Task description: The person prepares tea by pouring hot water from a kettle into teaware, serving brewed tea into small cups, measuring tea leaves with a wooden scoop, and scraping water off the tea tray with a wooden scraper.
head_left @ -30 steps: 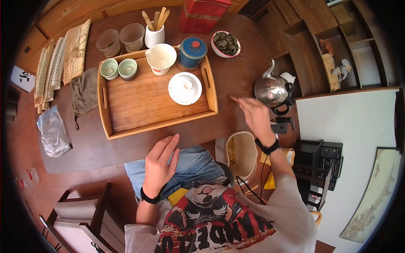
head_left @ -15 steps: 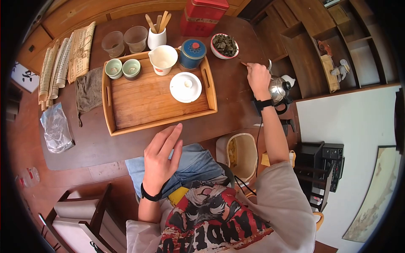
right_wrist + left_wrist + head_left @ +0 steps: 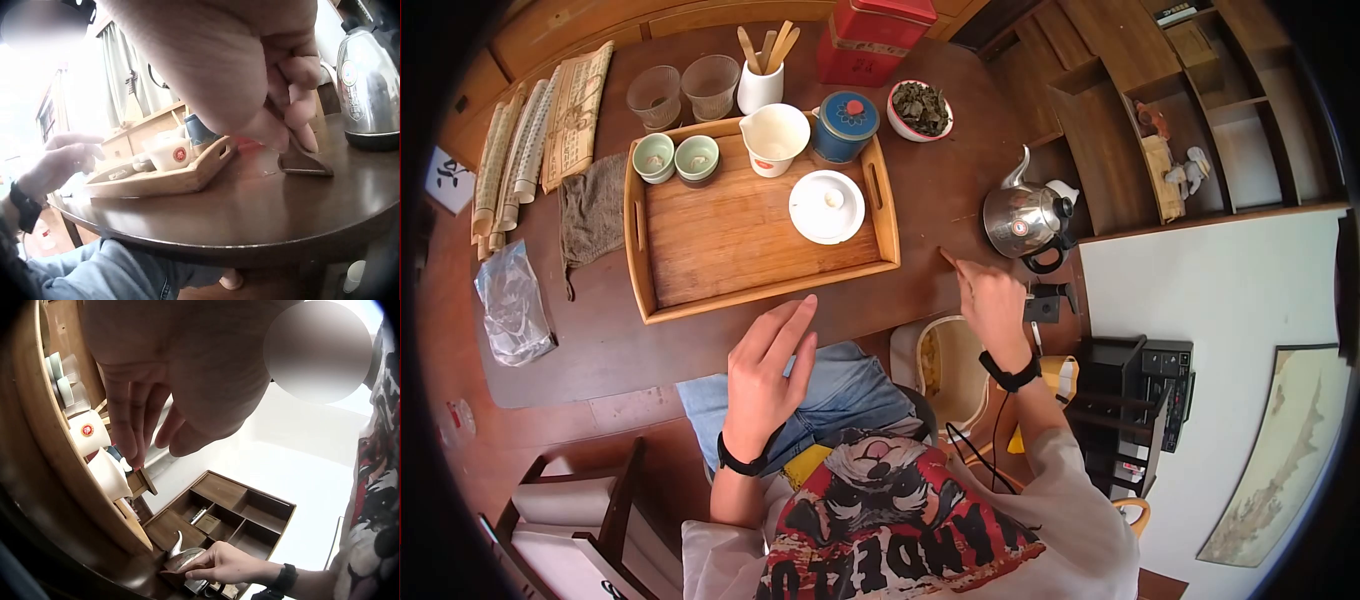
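Pinched in my right hand (image 3: 993,305) is a small brown tool with a flat, flared end (image 3: 306,165), that end close over the table beside the kettle in the right wrist view. Its handle is mostly hidden by the fingers. My left hand (image 3: 766,365) hovers over my lap near the tray's front edge, fingers fairly straight, holding nothing. The wooden tray (image 3: 770,296) carries a white lidded bowl (image 3: 827,220), a white pitcher (image 3: 775,152), a blue lidded jar (image 3: 846,135) and two pale green cups (image 3: 654,165). A steel kettle (image 3: 1020,228) stands beyond my right hand.
Behind the tray are two clear glasses (image 3: 654,98), a white holder (image 3: 760,92) with wooden tools, a red tin (image 3: 868,50) and a bowl of leaves (image 3: 921,117). A brown cloth (image 3: 595,220) and plastic bag (image 3: 514,310) lie left. Below the table's edge is a bin (image 3: 970,380).
My right hand reached forward beside the kettle half a second ago, then came back toward me with the brown tool still in it. My left hand has hardly moved.
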Tool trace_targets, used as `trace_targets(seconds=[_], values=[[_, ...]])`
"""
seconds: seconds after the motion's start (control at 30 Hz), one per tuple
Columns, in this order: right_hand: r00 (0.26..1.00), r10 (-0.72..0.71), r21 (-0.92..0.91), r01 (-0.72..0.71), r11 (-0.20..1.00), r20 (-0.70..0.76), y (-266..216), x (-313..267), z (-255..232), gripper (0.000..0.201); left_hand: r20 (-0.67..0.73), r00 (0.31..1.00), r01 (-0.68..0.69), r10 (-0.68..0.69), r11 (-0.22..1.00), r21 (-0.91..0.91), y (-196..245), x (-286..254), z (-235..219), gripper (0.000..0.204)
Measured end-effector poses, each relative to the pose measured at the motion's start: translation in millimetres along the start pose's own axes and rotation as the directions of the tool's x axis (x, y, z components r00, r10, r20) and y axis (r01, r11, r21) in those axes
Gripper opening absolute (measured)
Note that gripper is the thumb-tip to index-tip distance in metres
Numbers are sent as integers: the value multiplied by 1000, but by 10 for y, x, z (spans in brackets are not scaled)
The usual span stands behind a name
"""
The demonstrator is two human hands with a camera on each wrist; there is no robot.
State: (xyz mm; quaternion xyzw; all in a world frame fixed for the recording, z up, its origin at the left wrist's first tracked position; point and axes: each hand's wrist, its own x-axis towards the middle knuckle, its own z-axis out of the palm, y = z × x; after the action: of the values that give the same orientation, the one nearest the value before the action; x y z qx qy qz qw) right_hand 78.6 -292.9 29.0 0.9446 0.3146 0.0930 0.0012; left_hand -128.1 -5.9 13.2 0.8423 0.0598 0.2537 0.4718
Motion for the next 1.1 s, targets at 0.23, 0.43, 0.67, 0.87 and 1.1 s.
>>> trace_targets(seconds=[0.23, 0.43, 0.67, 0.87, 1.1], values=[[987, 122, -30, -126, 992, -103, 247, 744, 105, 16, -6, 1000, -7, 7, 1000, 7, 63, -24, -57, 43], [988, 143, -247, -154, 957, -63, 192, 711, 286, 24, -56, 998, 32, -30, 999, 28, 14, -128, -152, 43], [983, 181, -144, -185, 972, -43, -343, 398, 218, 23, -43, 998, 44, -42, 999, 27, -129, -97, -140, 42], [977, 213, -38, -213, 976, 13, -736, 456, 231, 16, -49, 999, 22, -20, 999, 40, -137, -85, -126, 42], [999, 37, 202, -36, 979, 2, -414, 414, 52, 16, -33, 998, 51, -50, 998, 33, -112, -122, -89, 43]])
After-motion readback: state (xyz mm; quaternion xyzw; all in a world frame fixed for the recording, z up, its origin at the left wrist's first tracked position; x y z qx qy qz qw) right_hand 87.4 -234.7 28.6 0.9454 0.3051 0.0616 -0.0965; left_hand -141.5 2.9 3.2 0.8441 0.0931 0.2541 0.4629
